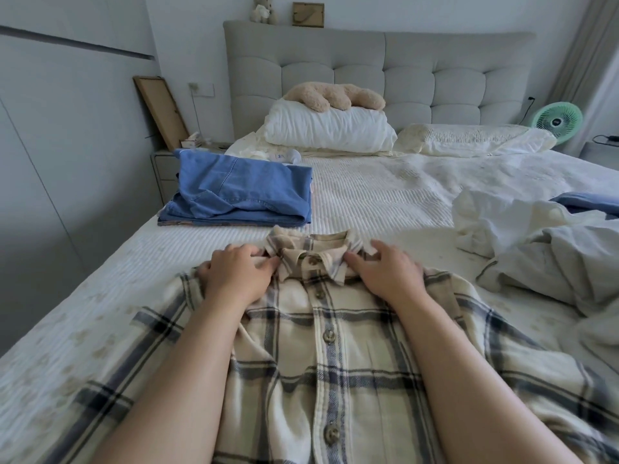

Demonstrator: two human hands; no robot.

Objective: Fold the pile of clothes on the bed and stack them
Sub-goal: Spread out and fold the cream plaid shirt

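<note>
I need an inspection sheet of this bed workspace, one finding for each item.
Surface: white bed cover, wrinkled.
Job's things: plaid shirt flat, buttoned, front up; folded blue stack at left; unfolded pile at right.
Clutter: plush toy on white pillow.
Grips: left hand and right hand rest beside the collar, fingers relaxed.
Cables: one by green fan.
Surroundings: grey headboard, leaning frame.

A cream plaid shirt [335, 329] is spread buttoned, front up, on the bed [368, 195], folded blue denim [241, 192] is stacked at far left, and unfolded pale clothes [536, 242] are heaped at right.
</note>
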